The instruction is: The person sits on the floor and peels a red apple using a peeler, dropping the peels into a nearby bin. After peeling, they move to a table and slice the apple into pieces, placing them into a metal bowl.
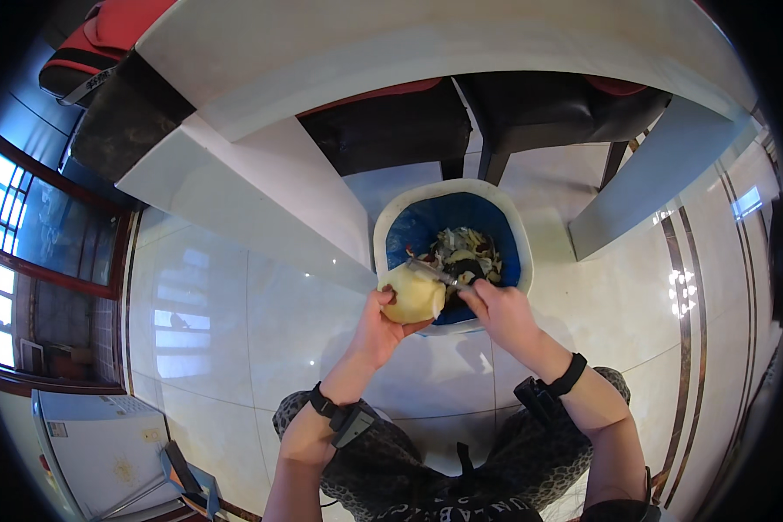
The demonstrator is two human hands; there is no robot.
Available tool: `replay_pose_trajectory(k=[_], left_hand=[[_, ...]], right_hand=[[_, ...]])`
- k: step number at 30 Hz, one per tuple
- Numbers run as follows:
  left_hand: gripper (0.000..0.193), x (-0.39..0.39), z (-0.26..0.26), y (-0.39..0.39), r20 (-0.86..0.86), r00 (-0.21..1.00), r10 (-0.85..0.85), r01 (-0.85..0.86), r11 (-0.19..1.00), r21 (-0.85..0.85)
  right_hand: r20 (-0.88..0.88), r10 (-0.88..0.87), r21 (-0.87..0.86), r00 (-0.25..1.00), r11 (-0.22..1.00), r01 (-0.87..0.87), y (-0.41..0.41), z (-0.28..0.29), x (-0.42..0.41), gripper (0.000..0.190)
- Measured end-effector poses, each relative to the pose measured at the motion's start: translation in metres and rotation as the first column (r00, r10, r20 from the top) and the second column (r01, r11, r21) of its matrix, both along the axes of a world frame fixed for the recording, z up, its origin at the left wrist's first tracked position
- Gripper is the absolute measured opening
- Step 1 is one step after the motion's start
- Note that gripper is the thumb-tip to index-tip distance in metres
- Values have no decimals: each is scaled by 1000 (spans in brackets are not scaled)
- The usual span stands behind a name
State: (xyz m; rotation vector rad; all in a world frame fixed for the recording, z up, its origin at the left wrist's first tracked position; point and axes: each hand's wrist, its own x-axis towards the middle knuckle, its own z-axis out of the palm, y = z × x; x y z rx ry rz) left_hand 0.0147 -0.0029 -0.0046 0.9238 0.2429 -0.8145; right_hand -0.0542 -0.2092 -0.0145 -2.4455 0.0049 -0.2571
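Observation:
My left hand (373,333) cups a large, rounded, pale yellow peeled fruit or vegetable (412,299) from below and the side. A small reddish-brown patch shows beside my left thumb. In my right hand (504,310) is a peeler (453,281), its head lying against the upper right of the yellow flesh. A whitish flap hangs at the right edge of that flesh. Both hands are above the near side of a white bin (521,222) with a blue liner (424,218). Peelings and scraps (473,246) lie inside it, partly hidden by the hands and peeler.
A pale table (430,39) overhangs the far side, its broad legs (248,189) (652,179) flanking the bin. Dark chairs (391,127) stand beneath. Glossy tiles (215,313) cover the floor. At lower left is a white appliance (104,450); a red bag (98,46) is at upper left.

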Motion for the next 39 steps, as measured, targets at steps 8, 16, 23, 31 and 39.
replay_pose_trajectory(k=[8,16,23,31,39], left_hand=[[52,5,0,1,-40,996,74,-78,992,-102],[53,5,-7,-5,-257,964,71,-109,985,-136],[48,4,-6,-4,-139,988,61,-76,991,-106],[48,4,-14,-4,-181,982,53,-72,992,-102],[47,5,1,0,-155,988,-1,-38,967,-253]], right_hand=[[-87,-185,-118,979,978,175,-19,-6,10,29],[238,186,-126,953,979,-159,2,7,-6,23],[235,177,-204,956,970,-130,4,2,-5,28],[-30,-183,-193,983,966,174,-17,-11,13,30],[-41,-154,-67,987,986,151,-22,-13,12,30]])
